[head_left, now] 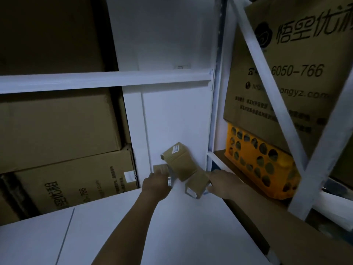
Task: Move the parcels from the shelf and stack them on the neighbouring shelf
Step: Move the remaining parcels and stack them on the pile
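Progress looking early: left hand (156,186) gripping left parcel (160,169), right hand (223,183) probably gripping right parcel (196,185), blur hiding fingers; middle parcel (179,159) lying between them on white shelf (124,226), nothing seeming stacked yet.

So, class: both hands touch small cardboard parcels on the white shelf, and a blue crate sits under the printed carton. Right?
No: the head view shows a yellow crate, not blue, under the printed carton. Left hand and right hand do touch cardboard parcels on the white shelf.

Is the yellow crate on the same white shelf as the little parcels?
No, the yellow crate sits on the neighbouring shelf, right of the parcels.
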